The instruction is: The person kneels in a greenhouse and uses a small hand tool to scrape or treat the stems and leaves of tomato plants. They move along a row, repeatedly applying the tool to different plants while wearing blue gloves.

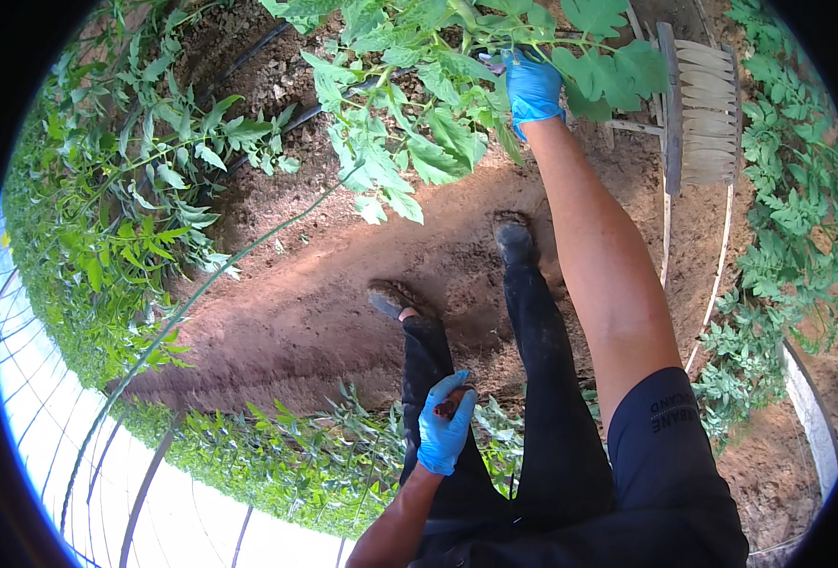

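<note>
My left hand (444,429), in a blue disposable glove, is closed around a reddish-brown object (451,403) that looks like a tool handle; most of it is hidden by the fingers. It hovers in front of my left trouser leg. My right hand (534,84), gloved the same way, reaches far forward into a leafy tomato plant (436,135). Leaves and stems cover its fingertips, so its grip is unclear. Beside those fingers shows a small purplish-grey item (491,64), too hidden to identify.
A green cord (248,250) slants from the leaves to the lower left. Black irrigation hose (257,48) runs over the soil. At right lies a wooden frame with pale slats (707,113). Tomato rows (99,213) border the dirt path (305,319). A pale board (809,419) stands lower right.
</note>
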Tool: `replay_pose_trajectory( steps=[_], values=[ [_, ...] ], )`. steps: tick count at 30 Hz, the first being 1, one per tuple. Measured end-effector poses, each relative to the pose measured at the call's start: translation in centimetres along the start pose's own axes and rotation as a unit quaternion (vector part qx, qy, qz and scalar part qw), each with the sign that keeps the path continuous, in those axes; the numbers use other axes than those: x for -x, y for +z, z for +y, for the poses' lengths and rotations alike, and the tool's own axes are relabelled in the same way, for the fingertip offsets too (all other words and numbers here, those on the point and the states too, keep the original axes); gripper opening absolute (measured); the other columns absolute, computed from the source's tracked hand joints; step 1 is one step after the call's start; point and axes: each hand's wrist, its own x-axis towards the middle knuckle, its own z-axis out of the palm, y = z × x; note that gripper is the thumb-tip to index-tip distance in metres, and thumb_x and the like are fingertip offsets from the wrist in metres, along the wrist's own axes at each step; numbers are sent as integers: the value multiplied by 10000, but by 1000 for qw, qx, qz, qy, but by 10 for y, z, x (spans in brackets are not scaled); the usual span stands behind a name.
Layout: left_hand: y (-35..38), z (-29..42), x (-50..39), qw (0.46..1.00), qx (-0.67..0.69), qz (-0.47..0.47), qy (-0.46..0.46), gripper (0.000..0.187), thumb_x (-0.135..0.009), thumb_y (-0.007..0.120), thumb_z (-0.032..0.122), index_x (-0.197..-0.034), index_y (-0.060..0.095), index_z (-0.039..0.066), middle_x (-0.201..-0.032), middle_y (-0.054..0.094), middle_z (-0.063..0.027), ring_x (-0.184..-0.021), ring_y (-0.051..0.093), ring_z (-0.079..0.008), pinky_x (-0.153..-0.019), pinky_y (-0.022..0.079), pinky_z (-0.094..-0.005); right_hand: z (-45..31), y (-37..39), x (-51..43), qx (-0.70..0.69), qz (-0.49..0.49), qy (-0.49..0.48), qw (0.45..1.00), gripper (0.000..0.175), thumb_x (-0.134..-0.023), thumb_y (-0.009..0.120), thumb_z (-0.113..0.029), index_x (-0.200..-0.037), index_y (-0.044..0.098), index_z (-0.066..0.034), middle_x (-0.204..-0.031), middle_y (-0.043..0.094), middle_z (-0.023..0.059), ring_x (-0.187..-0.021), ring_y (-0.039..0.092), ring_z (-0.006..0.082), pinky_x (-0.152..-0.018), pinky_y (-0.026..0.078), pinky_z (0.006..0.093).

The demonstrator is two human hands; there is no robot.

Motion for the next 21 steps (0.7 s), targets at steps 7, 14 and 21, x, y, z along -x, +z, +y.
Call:
replay_pose_trajectory(
  steps=[7,14,21],
  values=[
    [-2,0,1,1000,-12,-3,-9,372,-981,712,55,-1340,624,12,-1223,702,-74,-1030,652,-112,-964,527,-281,8,1,2,231,8,-27,972,226,-980,690,-121,-1152,696,27,-978,737,92,-826,711,193,-732,580,339],
    [-1,0,3,1000,-5,3,-1,367,-980,715,54,-1336,632,22,-1158,711,-55,-1004,647,-104,-949,526,-277,-4,-19,28,70,-53,119,989,178,-978,685,-148,-1065,725,3,-904,727,70,-738,692,180,-684,583,335],
    [-6,5,7,1000,-1,-17,1,362,-959,732,21,-1307,632,34,-1209,710,-80,-1036,681,-132,-942,552,-287,14,-109,144,303,-102,174,931,218,-991,642,-215,-1060,746,-36,-909,746,109,-807,739,256,-767,571,365]
  ],
)
